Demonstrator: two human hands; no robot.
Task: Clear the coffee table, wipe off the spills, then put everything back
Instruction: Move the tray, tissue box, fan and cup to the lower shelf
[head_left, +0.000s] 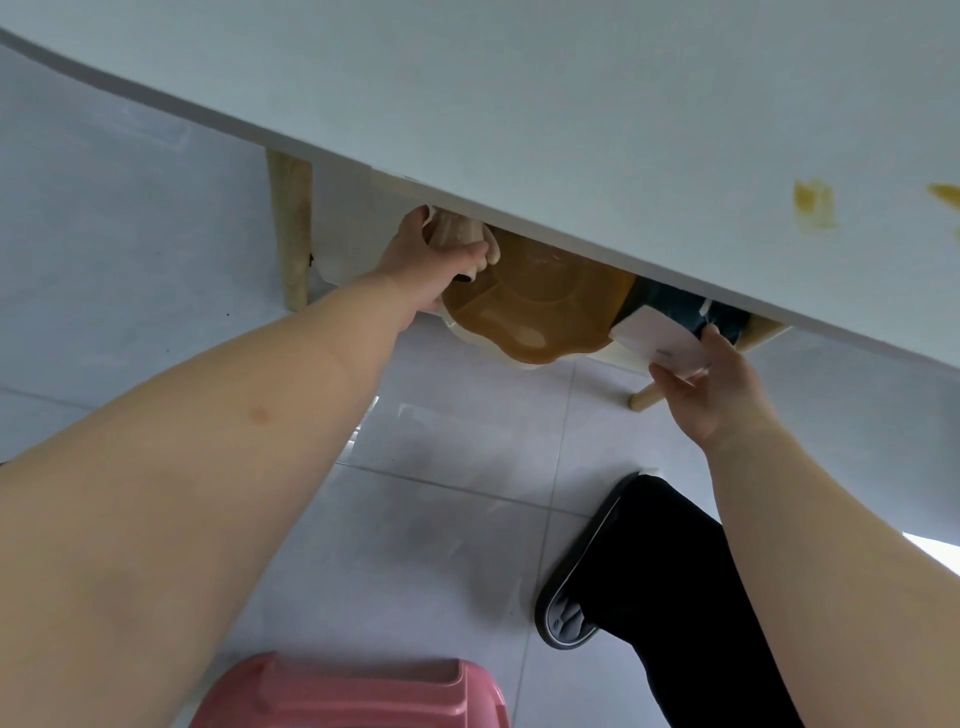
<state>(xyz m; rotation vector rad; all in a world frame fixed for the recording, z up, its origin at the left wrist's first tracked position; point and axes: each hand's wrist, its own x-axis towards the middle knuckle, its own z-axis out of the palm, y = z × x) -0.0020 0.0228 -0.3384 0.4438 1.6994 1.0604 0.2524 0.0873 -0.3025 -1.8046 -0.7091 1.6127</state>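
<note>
The white coffee table (519, 114) fills the upper frame, with yellow-brown spill marks (814, 203) near its right side. Under its front edge my left hand (423, 265) grips a beige figurine-like object (457, 231) beside a brown flower-shaped tray (540, 296) on the lower shelf. My right hand (711, 387) holds a small white box (660, 340) at the shelf's right end. A dark object (670, 306) lies behind the box, mostly hidden by the tabletop.
Wooden table legs stand at the left (291, 228) and right (647, 400). A pink plastic stool (353, 691) sits at the bottom. My black-trousered leg and grey slipper (571, 613) rest on the pale tiled floor (457, 441).
</note>
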